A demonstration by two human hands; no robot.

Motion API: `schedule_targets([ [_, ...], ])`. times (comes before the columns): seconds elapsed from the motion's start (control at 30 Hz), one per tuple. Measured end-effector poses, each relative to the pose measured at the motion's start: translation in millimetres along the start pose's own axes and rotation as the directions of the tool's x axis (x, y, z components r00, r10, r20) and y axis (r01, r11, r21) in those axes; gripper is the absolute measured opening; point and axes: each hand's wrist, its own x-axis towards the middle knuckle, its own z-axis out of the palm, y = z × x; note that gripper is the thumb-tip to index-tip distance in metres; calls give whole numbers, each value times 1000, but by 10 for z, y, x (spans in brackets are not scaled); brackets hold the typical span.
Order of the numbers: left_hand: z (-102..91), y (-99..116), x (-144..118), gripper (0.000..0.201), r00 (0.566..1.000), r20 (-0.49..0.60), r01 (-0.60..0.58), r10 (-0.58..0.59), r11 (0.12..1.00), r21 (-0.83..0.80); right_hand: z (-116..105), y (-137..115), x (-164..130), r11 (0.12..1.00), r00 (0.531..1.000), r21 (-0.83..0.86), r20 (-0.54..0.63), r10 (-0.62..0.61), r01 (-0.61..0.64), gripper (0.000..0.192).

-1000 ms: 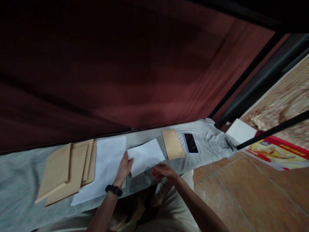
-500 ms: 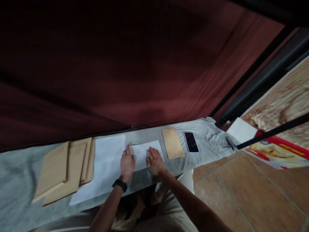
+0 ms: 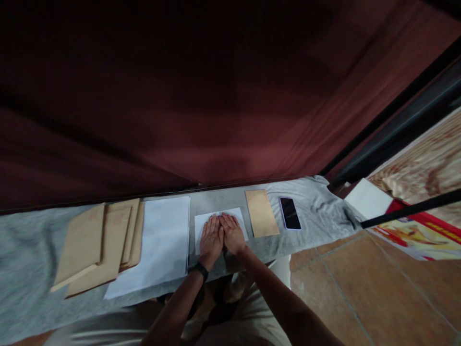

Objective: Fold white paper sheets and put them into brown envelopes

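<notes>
A small white sheet of paper (image 3: 239, 218), which looks folded, lies on the grey cloth in front of me. My left hand (image 3: 211, 240) presses flat on it, fingers stretched out, with a dark band on the wrist. Right beside it, my right hand (image 3: 232, 234) also lies flat on the paper, and the two hands touch. A stack of larger white paper (image 3: 163, 235) is just left of my left hand. To the right of the small sheet rests a single brown envelope (image 3: 262, 214).
Several brown envelopes (image 3: 84, 238) overlap at the left. A phone (image 3: 290, 213) lies to the right on the grey cloth (image 3: 317, 206). Dark red curtain (image 3: 230, 120) hangs behind. A black bar (image 3: 410, 209) and a red-and-yellow printed box (image 3: 425, 235) are at the right.
My left hand has moved right, off the small sheet's left edge and onto its middle, next to my right hand. The right hand stays flat on the paper. The view has shifted slightly.
</notes>
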Motion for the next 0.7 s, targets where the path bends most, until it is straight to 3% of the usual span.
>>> schedule_targets([
  [0.27, -40, -42, -19, 60, 1000, -7, -20, 21, 996, 84, 24, 25, 3, 992, 999, -114, 0, 50, -49, 52],
  [0.7, -114, -105, -98, 63, 992, -107, 90, -68, 972, 217, 83, 328, -145, 965, 970, -210, -218, 109, -156, 60],
])
